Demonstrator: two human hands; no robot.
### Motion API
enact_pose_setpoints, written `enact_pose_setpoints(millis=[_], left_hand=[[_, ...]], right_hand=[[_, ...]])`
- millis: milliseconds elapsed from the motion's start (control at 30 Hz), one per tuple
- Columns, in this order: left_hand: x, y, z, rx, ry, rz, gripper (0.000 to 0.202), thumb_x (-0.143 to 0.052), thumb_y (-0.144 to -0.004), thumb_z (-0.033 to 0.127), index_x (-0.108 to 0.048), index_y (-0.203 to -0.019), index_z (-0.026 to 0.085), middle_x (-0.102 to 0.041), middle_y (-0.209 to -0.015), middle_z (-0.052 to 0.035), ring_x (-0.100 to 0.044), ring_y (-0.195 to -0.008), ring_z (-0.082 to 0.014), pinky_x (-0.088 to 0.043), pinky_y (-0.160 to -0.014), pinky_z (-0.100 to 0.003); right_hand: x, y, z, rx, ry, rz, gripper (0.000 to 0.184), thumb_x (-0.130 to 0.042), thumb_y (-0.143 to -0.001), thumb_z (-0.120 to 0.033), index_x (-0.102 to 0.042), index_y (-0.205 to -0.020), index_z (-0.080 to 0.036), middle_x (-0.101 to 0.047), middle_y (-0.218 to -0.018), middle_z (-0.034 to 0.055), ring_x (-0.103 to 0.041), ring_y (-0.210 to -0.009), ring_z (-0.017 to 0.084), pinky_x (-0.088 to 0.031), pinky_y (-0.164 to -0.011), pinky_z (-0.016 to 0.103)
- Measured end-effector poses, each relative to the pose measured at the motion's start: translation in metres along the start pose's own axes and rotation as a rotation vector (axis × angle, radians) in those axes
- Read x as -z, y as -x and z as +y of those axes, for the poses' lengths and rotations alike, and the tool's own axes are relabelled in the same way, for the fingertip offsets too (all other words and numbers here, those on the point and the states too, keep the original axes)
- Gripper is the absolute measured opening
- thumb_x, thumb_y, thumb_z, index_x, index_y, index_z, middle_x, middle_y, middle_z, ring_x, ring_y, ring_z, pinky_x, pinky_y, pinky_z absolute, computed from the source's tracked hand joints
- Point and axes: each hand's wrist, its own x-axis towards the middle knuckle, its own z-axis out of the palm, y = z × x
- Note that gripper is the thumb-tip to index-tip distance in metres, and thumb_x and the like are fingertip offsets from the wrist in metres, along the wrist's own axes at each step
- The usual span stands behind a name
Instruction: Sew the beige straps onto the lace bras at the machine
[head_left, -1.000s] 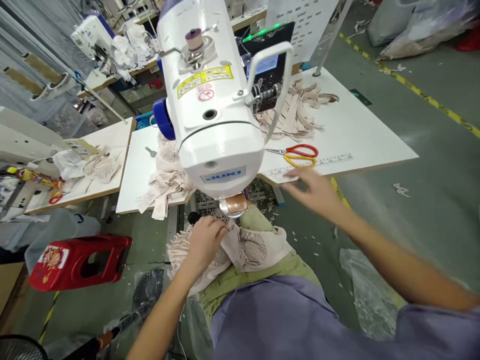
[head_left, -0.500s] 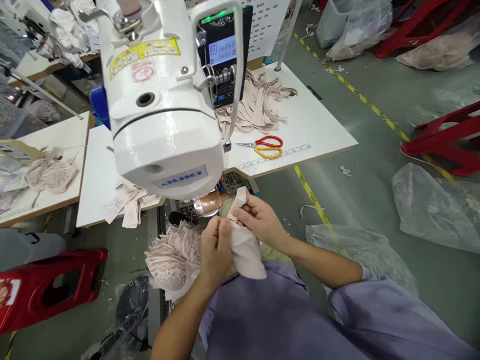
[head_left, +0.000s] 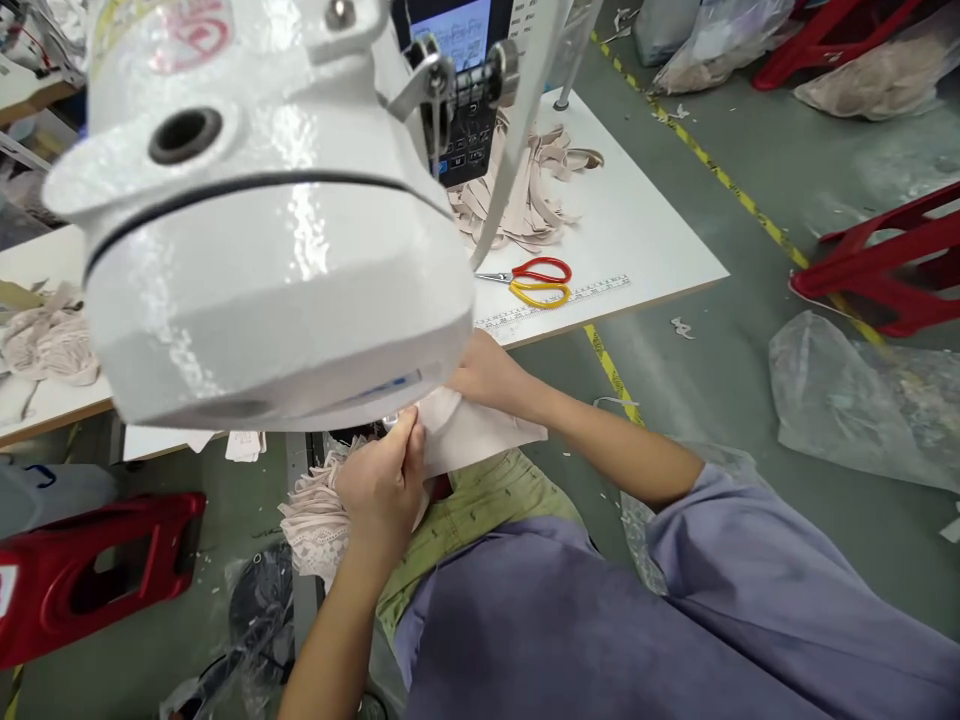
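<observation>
A white sewing machine head (head_left: 255, 230) fills the upper left and hides the needle area. Just below its front edge, my left hand (head_left: 382, 480) pinches a pale pink fabric piece (head_left: 469, 432). My right hand (head_left: 487, 372) reaches under the machine head, gripping the far side of the same piece; its fingertips are hidden. A bundle of pink lace garments (head_left: 315, 515) hangs below my left hand, over my lap.
Red and yellow scissors (head_left: 536, 280) lie on the white table (head_left: 660, 250) beside a heap of beige straps (head_left: 525, 195). The machine's control panel (head_left: 461, 90) stands behind. Red stools (head_left: 82, 575) and plastic bags (head_left: 862, 400) sit on the floor.
My head has moved closer to the machine, which now fills more of the view. Both hands have carried the pink piece up and forward under the machine head.
</observation>
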Motion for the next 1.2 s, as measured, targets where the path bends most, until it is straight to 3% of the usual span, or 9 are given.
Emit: enact_pose_setpoints(millis=[233, 467, 600, 867, 1200], left_hand=[[0.000, -0.003, -0.006, 0.034, 0.005, -0.012, 0.027, -0.056, -0.096, 0.040, -0.078, -0.105, 0.027, -0.069, -0.063, -0.0039, -0.053, -0.056, -0.0172, -0.028, -0.058, -0.027], [0.001, -0.005, -0.004, 0.032, -0.010, -0.013, 0.030, -0.055, -0.095, 0.042, -0.078, -0.106, 0.026, -0.068, -0.060, -0.0046, -0.053, -0.054, -0.0177, -0.027, -0.055, -0.028], [0.000, -0.005, -0.004, 0.008, -0.031, 0.017, 0.029, -0.057, -0.095, 0.040, -0.076, -0.113, 0.028, -0.071, -0.063, -0.0043, -0.055, -0.054, -0.0176, -0.026, -0.054, -0.028], [-0.001, -0.004, -0.007, -0.043, -0.125, 0.014, 0.027, -0.056, -0.096, 0.038, -0.077, -0.109, 0.025, -0.072, -0.065, -0.0046, -0.055, -0.053, -0.0171, -0.026, -0.055, -0.028], [-0.002, -0.004, -0.011, -0.096, -0.207, 0.046, 0.028, -0.054, -0.097, 0.038, -0.076, -0.107, 0.023, -0.071, -0.063, -0.0049, -0.057, -0.055, -0.0188, -0.025, -0.055, -0.030]], right_hand=[[0.005, -0.008, -0.010, -0.023, 0.092, -0.038, 0.005, -0.060, -0.087, -0.027, -0.062, -0.089, -0.023, -0.058, -0.066, 0.0000, -0.062, -0.078, 0.023, -0.048, -0.078, 0.036], [0.012, -0.006, -0.021, -0.008, 0.118, -0.043, 0.009, -0.058, -0.088, -0.024, -0.065, -0.093, -0.025, -0.060, -0.068, 0.0004, -0.064, -0.082, 0.025, -0.050, -0.077, 0.036], [0.009, -0.009, -0.017, -0.003, 0.122, -0.032, 0.009, -0.058, -0.087, -0.021, -0.065, -0.092, -0.024, -0.060, -0.067, -0.0002, -0.064, -0.081, 0.025, -0.050, -0.076, 0.036], [0.009, -0.010, -0.023, -0.042, 0.144, -0.034, 0.005, -0.058, -0.086, -0.022, -0.063, -0.085, -0.022, -0.061, -0.067, 0.0008, -0.065, -0.078, 0.025, -0.052, -0.076, 0.038], [0.006, -0.013, -0.013, 0.012, 0.196, -0.056, 0.021, -0.058, -0.087, -0.022, -0.066, -0.105, -0.028, -0.068, -0.076, 0.0013, -0.067, -0.083, 0.027, -0.055, -0.075, 0.038]])
